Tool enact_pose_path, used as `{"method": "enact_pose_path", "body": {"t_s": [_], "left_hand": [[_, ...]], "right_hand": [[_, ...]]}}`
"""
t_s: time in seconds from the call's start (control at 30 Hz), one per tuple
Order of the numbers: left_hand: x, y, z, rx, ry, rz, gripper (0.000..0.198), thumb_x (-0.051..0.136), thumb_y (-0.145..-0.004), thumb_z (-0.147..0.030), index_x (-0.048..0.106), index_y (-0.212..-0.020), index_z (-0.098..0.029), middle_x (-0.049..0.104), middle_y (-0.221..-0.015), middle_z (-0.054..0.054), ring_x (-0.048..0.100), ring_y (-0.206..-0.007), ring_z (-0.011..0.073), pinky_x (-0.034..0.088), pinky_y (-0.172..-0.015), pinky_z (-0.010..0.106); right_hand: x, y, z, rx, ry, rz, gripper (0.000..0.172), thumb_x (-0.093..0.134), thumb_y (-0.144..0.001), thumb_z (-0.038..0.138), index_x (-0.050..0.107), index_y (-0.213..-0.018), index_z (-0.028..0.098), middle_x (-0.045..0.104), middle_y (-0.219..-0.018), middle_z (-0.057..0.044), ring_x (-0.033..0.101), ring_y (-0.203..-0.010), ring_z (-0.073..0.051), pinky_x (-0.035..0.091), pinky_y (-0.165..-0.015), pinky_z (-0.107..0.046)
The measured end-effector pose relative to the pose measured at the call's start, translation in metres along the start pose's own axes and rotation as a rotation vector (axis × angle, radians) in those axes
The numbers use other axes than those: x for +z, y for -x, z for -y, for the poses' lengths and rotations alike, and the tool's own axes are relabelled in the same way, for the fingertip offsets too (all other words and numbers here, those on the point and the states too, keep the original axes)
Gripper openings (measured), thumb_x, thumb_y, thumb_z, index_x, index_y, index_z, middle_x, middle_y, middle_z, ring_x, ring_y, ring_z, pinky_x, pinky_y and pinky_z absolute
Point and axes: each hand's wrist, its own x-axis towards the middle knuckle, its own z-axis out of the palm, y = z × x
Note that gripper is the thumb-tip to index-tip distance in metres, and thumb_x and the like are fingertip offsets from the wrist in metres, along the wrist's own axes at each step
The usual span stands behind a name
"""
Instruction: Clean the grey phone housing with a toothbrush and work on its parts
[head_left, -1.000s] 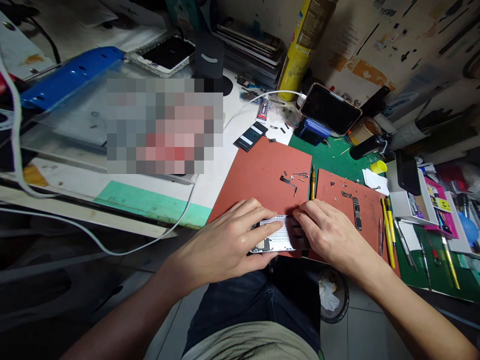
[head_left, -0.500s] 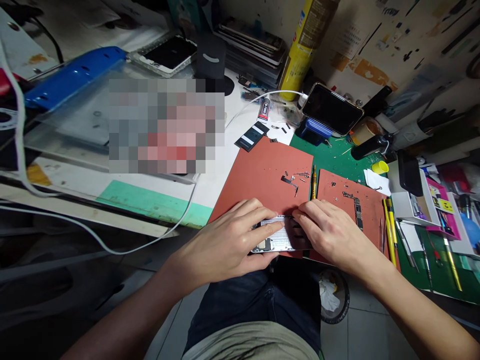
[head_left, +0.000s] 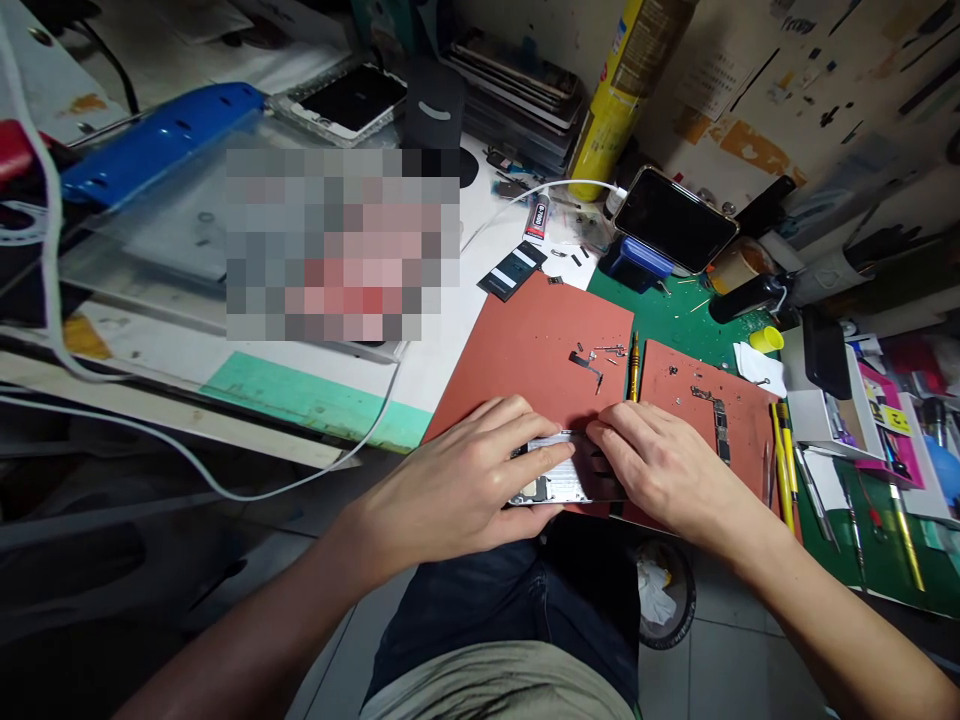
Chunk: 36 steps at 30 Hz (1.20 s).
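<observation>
An opened phone housing (head_left: 568, 480), silvery inside, lies at the front edge of the reddish-brown mat (head_left: 517, 350). My left hand (head_left: 480, 470) grips its left part, with fingers over the top and the thumb along the near edge. The right end is covered by my right hand (head_left: 651, 462), whose fingers are bent down onto the housing; whether they pinch a small part there is hidden. Beyond the hands lie a thin dark flex cable (head_left: 586, 366) and several small metal bits. A gold-handled screwdriver (head_left: 635, 365) rests between the two mat pieces.
A logic board (head_left: 721, 430) lies on the right mat piece. Farther right are yellow-handled tools (head_left: 784, 465) and white organiser boxes (head_left: 821, 405). A phone (head_left: 679, 220) leans on a blue stand, with a white cable (head_left: 525, 195) plugged in. A bin (head_left: 664, 595) stands below the table.
The whole view has shifted slightly, so the bench appears a little farther right. Both hands keep nearly the same pose on the phone housing.
</observation>
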Motion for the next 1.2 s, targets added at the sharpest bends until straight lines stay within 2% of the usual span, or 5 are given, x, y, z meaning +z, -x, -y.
{"method": "enact_pose_path", "body": {"t_s": [0.23, 0.43, 0.77, 1.0, 1.2], "left_hand": [[-0.001, 0.001, 0.0, -0.007, 0.007, 0.009, 0.037, 0.073, -0.102, -0.03, 0.067, -0.136, -0.017, 0.07, -0.129, 0.013, 0.062, -0.116, 0.0302, 0.056, -0.1, 0.047], [0.0, 0.001, 0.0, -0.008, 0.02, 0.008, 0.037, 0.073, -0.103, -0.03, 0.066, -0.136, -0.016, 0.07, -0.131, 0.012, 0.061, -0.117, 0.0299, 0.056, -0.101, 0.048], [-0.001, 0.0, 0.0, -0.001, 0.018, -0.002, 0.034, 0.073, -0.102, -0.029, 0.067, -0.133, -0.017, 0.071, -0.128, 0.012, 0.062, -0.114, 0.0295, 0.056, -0.098, 0.047], [0.0, 0.0, 0.0, -0.001, 0.0, 0.006, 0.036, 0.07, -0.103, -0.031, 0.066, -0.136, -0.017, 0.071, -0.127, 0.013, 0.062, -0.114, 0.0306, 0.056, -0.098, 0.048], [-0.002, -0.001, 0.0, 0.004, 0.008, 0.001, 0.037, 0.07, -0.104, -0.03, 0.066, -0.137, -0.016, 0.071, -0.127, 0.013, 0.062, -0.113, 0.0302, 0.057, -0.097, 0.048]], "right_hand": [[0.001, -0.001, 0.0, -0.009, 0.004, -0.042, 0.025, 0.045, -0.109, 0.009, 0.07, -0.11, 0.007, 0.07, -0.099, -0.014, 0.061, -0.079, -0.022, 0.056, -0.07, -0.036], [0.002, 0.001, 0.0, -0.011, 0.039, -0.059, 0.029, 0.042, -0.11, 0.009, 0.071, -0.106, 0.01, 0.071, -0.099, -0.013, 0.06, -0.078, -0.019, 0.054, -0.069, -0.034], [-0.001, 0.0, -0.005, -0.119, 0.133, -0.034, 0.031, 0.045, -0.108, 0.007, 0.073, -0.095, 0.011, 0.065, -0.088, -0.01, 0.058, -0.074, -0.02, 0.05, -0.066, -0.037], [0.001, 0.001, -0.008, -0.055, 0.024, -0.059, 0.025, 0.047, -0.109, 0.009, 0.071, -0.115, 0.004, 0.07, -0.096, -0.013, 0.063, -0.078, -0.021, 0.056, -0.068, -0.036], [-0.003, 0.008, -0.013, 0.011, -0.022, -0.074, 0.025, 0.046, -0.108, 0.007, 0.068, -0.12, 0.007, 0.074, -0.107, -0.014, 0.068, -0.085, -0.021, 0.06, -0.073, -0.036]]}}
